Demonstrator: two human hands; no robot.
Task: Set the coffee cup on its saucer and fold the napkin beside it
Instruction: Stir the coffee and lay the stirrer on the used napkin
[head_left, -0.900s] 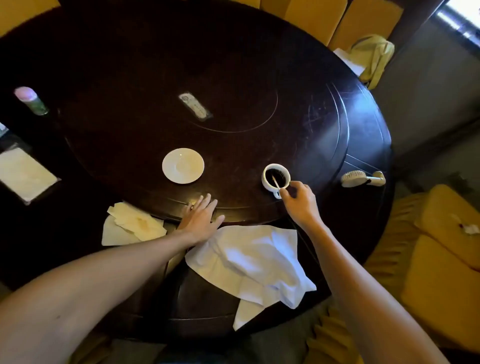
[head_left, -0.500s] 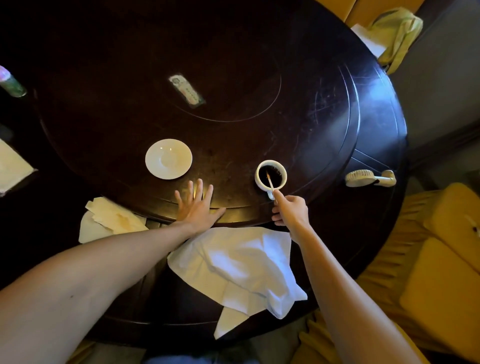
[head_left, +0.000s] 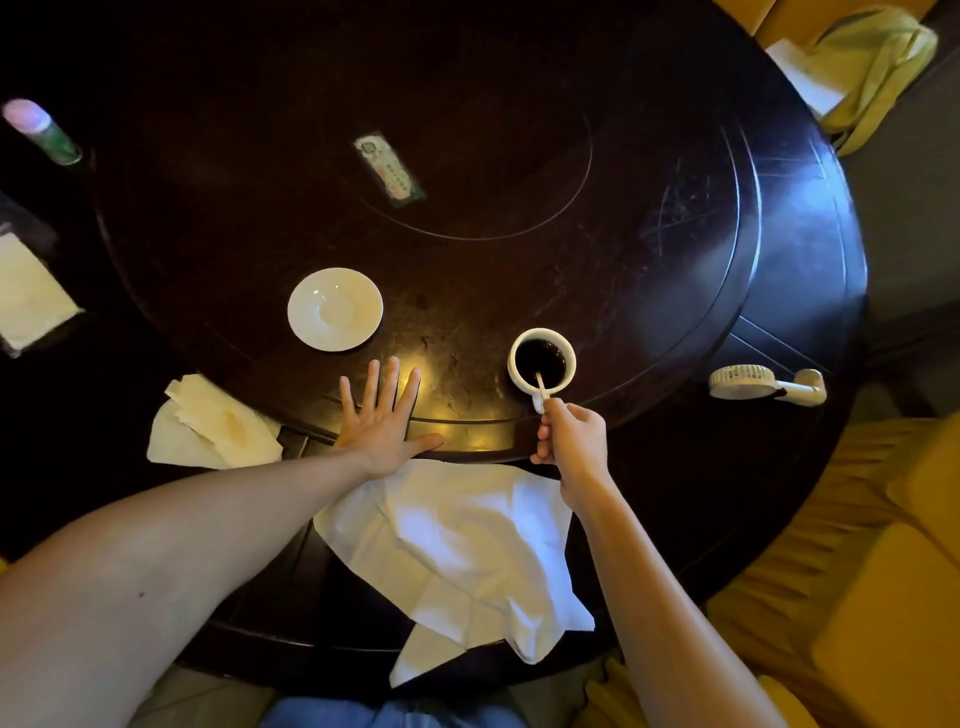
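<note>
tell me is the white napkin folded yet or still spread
Spread and rumpled, not folded: the napkin lies loose over the table edge, one corner hanging off.

White saucer (head_left: 335, 308), white coffee cup (head_left: 542, 360) of black coffee, white napkin (head_left: 457, 551), dark brown table (head_left: 649, 218), yellow chairs (head_left: 852, 597).

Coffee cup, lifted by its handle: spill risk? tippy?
The coffee cup looks nearly full of dark liquid, so it will likely slosh if jerked. The right hand pinches only its handle, so it may tilt. The loose stick inside could shift.
</note>
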